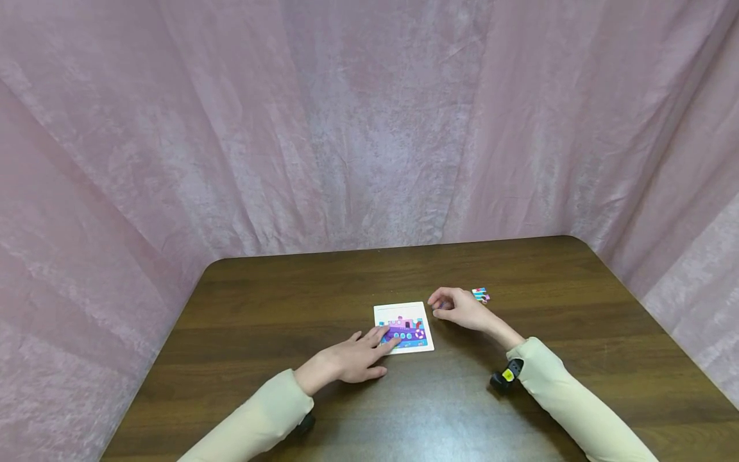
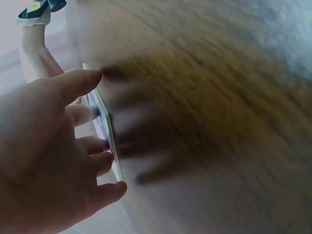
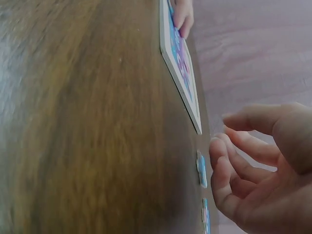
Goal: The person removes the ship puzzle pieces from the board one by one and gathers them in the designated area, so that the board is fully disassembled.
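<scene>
A white-bordered picture puzzle board (image 1: 404, 309) showing a purple and pink ship lies on the table. My left hand (image 1: 359, 359) rests on its lower left part, fingers spread and fairly straight. To the right of the board, my right hand (image 1: 464, 309) hovers low over the table with its fingers loosely bent. In the right wrist view a gap shows between thumb and fingers, and nothing is seen held there. A small blue puzzle piece (image 3: 202, 169) lies on the table close to these fingertips. More colourful pieces (image 1: 480, 295) lie just beyond the right hand, partly covered by it.
The brown wooden table (image 1: 277, 295) has rounded far corners. Pink curtains (image 1: 369, 128) hang behind it and along both sides. A dark strap with a small device (image 1: 508, 374) sits on the right wrist.
</scene>
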`<state>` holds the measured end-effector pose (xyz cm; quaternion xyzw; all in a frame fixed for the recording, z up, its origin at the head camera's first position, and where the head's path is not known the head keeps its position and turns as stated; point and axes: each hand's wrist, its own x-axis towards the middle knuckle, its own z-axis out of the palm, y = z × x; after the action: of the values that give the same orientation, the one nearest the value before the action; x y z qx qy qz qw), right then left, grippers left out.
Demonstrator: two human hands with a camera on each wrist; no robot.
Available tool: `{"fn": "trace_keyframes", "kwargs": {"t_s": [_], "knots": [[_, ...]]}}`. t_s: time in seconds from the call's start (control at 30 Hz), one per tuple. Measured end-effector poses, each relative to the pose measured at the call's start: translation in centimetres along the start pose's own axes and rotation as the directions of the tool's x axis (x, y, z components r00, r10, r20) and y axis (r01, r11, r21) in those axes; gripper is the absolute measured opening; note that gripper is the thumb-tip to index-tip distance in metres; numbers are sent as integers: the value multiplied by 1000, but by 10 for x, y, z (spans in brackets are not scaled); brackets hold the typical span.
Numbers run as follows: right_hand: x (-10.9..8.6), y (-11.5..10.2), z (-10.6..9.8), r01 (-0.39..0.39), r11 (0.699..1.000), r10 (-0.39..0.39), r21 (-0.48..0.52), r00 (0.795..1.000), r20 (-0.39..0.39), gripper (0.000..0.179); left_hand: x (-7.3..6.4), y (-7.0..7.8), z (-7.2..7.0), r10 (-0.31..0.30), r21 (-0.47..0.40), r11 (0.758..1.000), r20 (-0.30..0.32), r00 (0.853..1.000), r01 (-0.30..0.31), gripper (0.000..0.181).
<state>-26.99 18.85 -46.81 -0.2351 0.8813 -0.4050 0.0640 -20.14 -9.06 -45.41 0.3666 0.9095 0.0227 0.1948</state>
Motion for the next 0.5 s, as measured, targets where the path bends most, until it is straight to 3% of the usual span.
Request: {"fn": "trace_keyframes", "kwargs": {"t_s": [0.23, 0.5], "knots": [[4, -3, 8, 43, 999, -40, -24, 993, 108, 18, 1, 1, -2, -11, -8, 1000, 13, 1000, 11, 63], [7, -6, 16, 50, 996, -40, -73, 991, 129, 24, 1, 5, 0, 15, 12, 1000, -9, 1000, -15, 64]]}}
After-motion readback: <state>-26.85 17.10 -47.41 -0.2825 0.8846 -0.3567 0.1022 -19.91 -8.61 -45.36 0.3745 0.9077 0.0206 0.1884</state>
